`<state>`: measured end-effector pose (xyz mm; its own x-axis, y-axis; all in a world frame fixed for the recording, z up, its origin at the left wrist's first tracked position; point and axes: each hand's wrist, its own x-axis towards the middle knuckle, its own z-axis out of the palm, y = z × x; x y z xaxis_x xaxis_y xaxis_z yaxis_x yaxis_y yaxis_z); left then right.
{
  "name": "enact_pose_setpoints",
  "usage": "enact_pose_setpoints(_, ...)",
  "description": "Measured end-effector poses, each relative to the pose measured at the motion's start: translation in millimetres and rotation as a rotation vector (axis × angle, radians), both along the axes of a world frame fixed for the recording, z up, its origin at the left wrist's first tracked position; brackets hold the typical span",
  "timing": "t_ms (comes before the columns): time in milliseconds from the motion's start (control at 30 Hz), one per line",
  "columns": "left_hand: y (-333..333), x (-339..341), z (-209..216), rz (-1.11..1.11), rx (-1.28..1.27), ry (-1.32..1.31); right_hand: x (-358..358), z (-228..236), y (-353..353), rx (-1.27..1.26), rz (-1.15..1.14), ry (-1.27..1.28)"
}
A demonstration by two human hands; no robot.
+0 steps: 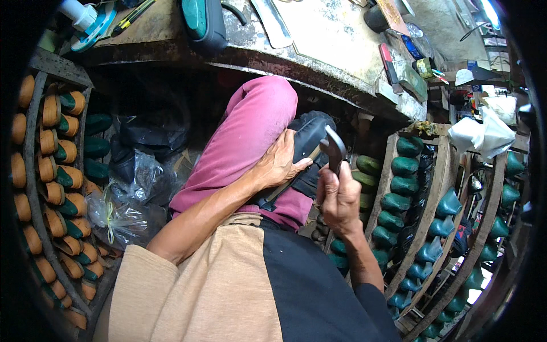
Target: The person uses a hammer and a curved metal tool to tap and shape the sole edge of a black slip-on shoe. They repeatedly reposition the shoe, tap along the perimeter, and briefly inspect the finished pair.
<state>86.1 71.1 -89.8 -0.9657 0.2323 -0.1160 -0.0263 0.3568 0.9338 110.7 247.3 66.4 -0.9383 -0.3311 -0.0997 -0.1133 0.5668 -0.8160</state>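
Note:
Across my lap, against the pink trousers (250, 131), lies a black shoe piece (310, 132) with a tan strip along one side. My left hand (279, 162) is wrapped over it, with the thumb stretched along the tan strip. In a closed fist, my right hand (341, 199) holds a hammer (336, 147) upright, its curved metal head raised just right of the shoe piece. The hammer's handle is mostly hidden inside the fist. Part of the shoe piece is covered by my left hand and the trousers.
A worn workbench (336, 40) runs ahead, bearing a dark shoe (204, 25), a cutter knife (133, 17) and a red-handled brush (390, 64). Left stands a wooden rack (35, 142) of tan shoes; right, another rack (420, 228) with green shoe lasts. Plastic bags (128, 214) lie left of my knee.

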Motion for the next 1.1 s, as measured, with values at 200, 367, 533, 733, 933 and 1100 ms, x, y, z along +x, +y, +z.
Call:
enact_pose_setpoints(200,-7.9,-2.7,-1.8,-0.074,-0.027,0.013,-3.4,-26.9,3.3,0.408,-0.03,-0.084)
enact_pose_setpoints(367,-16.6,-11.9,-7.0,-0.071,0.045,-0.049,-19.2,-36.7,10.9,0.59,0.181,-0.031)
enact_pose_setpoints(533,-22.8,-15.9,-2.9,-0.036,0.042,-0.103,-76.3,-37.1,11.4,0.202,-0.148,-0.1)
enact_pose_setpoints(733,-28.6,-21.9,-6.8,0.027,0.162,-0.234,-199.1,-28.8,33.9,0.376,-0.325,0.272)
enact_pose_setpoints(933,-26.6,-25.1,-19.1,0.065,0.177,-0.211,-276.7,-54.3,53.6,0.639,-0.352,0.349)
enact_pose_setpoints(1100,-40.6,-28.3,-19.0,0.096,0.229,-0.206,-294.9,-76.3,71.2,0.85,-0.273,0.418)
